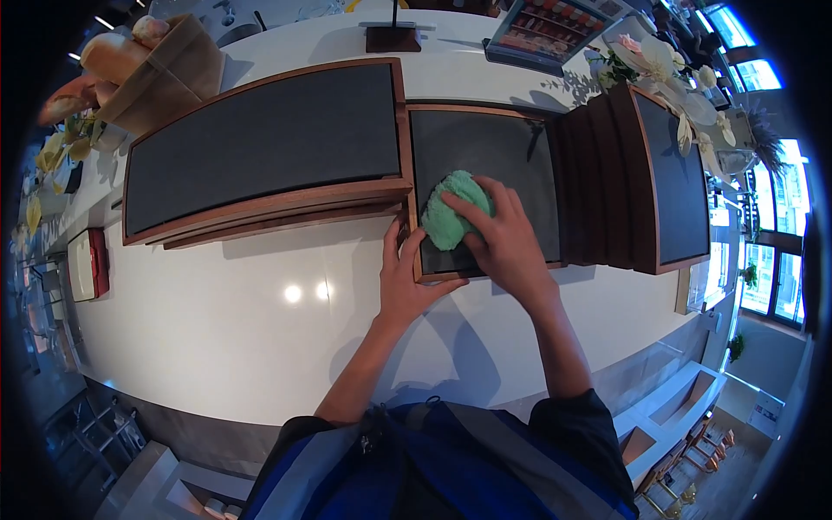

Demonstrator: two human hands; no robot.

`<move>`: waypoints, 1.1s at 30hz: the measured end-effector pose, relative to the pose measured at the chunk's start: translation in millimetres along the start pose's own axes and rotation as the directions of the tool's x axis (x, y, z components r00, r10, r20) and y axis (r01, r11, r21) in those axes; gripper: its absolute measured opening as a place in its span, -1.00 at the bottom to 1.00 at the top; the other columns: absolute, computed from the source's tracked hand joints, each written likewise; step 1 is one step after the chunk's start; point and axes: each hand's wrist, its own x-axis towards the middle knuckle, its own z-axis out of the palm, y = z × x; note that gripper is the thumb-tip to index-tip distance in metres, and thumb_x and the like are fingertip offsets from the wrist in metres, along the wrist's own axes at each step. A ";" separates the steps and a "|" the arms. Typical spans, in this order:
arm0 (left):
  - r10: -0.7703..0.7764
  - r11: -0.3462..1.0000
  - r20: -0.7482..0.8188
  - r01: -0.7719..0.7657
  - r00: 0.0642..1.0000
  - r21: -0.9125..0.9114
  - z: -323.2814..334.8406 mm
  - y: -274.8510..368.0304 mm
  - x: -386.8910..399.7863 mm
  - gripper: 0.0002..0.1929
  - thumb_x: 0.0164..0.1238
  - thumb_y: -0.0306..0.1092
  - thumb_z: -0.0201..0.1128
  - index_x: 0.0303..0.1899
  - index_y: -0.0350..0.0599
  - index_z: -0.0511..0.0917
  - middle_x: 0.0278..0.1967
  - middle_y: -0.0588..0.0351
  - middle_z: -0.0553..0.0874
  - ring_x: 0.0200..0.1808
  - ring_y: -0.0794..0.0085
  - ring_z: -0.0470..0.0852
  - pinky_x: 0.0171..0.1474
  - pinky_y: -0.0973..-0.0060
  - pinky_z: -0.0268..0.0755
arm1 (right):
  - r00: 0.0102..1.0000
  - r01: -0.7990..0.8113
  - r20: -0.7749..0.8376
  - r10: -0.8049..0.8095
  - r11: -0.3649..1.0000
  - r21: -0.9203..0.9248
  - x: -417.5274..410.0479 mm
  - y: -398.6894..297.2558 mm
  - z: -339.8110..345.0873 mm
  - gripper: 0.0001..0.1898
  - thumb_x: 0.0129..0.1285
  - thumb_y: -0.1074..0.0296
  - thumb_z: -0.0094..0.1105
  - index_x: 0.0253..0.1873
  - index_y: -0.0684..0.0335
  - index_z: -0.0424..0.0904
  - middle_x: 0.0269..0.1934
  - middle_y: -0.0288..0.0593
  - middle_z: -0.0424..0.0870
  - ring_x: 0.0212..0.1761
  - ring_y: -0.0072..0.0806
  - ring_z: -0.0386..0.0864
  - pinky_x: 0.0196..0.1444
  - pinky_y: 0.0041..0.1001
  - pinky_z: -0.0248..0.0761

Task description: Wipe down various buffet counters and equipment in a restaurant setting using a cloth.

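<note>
My right hand holds a folded green fluffy cloth against the dark inner surface of a wood-framed tray, near its left side. With its thumb and fingers spread, my left hand grips the tray's near left corner. A dark mark or small thin object shows at the tray's upper right. Left of this tray lies a stack of similar wood-framed trays with dark surfaces. To the right stands a taller stack of the same trays.
On the white counter, a paper bag of bread stands at the upper left. A red and white box lies at the far left. Behind the trays are a dark wooden stand and a framed picture display. White flowers rise at the upper right.
</note>
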 end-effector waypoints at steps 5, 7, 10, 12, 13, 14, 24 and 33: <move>0.053 0.998 0.035 -0.054 0.998 0.021 5.2 4.1 3.3 0.05 -0.25 0.08 0.65 0.34 0.02 0.25 0.36 -0.22 0.18 0.36 -0.08 0.32 0.31 0.12 0.34 | 0.985 0.012 -0.170 -0.024 0.998 -0.067 66.7 38.8 2.1 -0.40 0.03 0.60 0.27 0.24 -0.01 0.52 0.25 0.01 0.38 0.19 0.01 0.41 0.24 -0.17 0.38; -0.005 1.000 0.069 0.004 0.998 0.016 5.1 6.4 4.2 0.03 -0.24 0.11 0.64 0.33 0.02 0.26 0.35 -0.21 0.18 0.33 -0.08 0.38 0.28 0.12 0.39 | 0.974 0.050 -0.218 -0.068 0.995 -0.088 92.0 43.0 5.7 -0.42 0.05 0.59 0.26 0.22 0.01 0.52 0.26 -0.06 0.39 0.19 0.01 0.40 0.22 -0.17 0.40; -0.039 0.999 0.080 0.036 0.996 0.036 3.6 7.9 4.4 0.02 -0.23 0.12 0.63 0.33 0.03 0.27 0.35 -0.21 0.20 0.28 -0.08 0.44 0.24 0.14 0.44 | 0.982 0.050 -0.177 -0.071 0.992 -0.116 84.8 33.6 11.0 -0.43 0.04 0.59 0.25 0.21 0.01 0.53 0.26 -0.13 0.40 0.19 0.00 0.40 0.19 -0.18 0.42; -0.018 0.999 0.052 0.016 0.998 0.039 0.7 4.8 4.0 0.03 -0.24 0.15 0.62 0.33 0.04 0.28 0.33 -0.21 0.22 0.27 -0.09 0.46 0.21 0.15 0.47 | 0.986 0.068 -0.147 -0.083 0.992 -0.102 61.5 22.0 13.8 -0.43 0.03 0.59 0.25 0.20 0.01 0.53 0.25 -0.13 0.40 0.18 0.00 0.40 0.19 -0.19 0.43; 0.002 0.999 0.029 -0.003 1.000 0.036 2.3 4.7 4.1 0.03 -0.25 0.17 0.61 0.33 0.05 0.28 0.32 -0.21 0.24 0.25 -0.10 0.47 0.18 0.16 0.50 | 0.990 0.077 -0.114 -0.087 0.993 -0.093 45.8 16.4 11.6 -0.43 0.01 0.60 0.25 0.20 0.02 0.53 0.25 -0.14 0.40 0.17 -0.01 0.40 0.18 -0.19 0.44; 0.002 1.000 0.021 -0.003 1.000 0.030 3.4 2.7 4.6 0.03 -0.25 0.17 0.61 0.33 0.05 0.28 0.32 -0.21 0.24 0.25 -0.10 0.47 0.18 0.16 0.50 | 0.989 0.083 -0.111 -0.094 0.991 -0.100 31.6 9.3 7.5 -0.43 0.01 0.60 0.25 0.20 0.02 0.53 0.25 -0.14 0.40 0.17 -0.01 0.40 0.18 -0.19 0.44; 0.068 0.988 -0.031 -0.063 0.997 0.140 0.1 -1.0 4.7 0.02 -0.27 0.32 0.55 0.31 0.13 0.32 0.28 -0.25 0.30 0.01 -0.01 0.65 -0.12 0.23 0.64 | 0.974 -0.185 -0.156 0.162 0.972 -0.148 -37.6 26.3 -19.7 -0.39 -0.01 0.63 0.26 0.22 0.01 0.53 0.25 -0.09 0.40 0.18 -0.03 0.40 0.21 -0.20 0.40; 0.027 0.983 0.031 -0.032 0.999 0.180 4.1 1.5 0.9 0.04 -0.25 0.26 0.58 0.34 0.14 0.28 0.31 -0.20 0.28 0.18 -0.04 0.54 0.08 0.13 0.55 | 0.926 -0.233 -0.347 0.152 0.950 -0.206 33.3 41.9 2.1 -0.43 0.04 0.60 0.25 0.21 0.06 0.51 0.25 -0.01 0.39 0.16 0.06 0.39 0.19 -0.18 0.39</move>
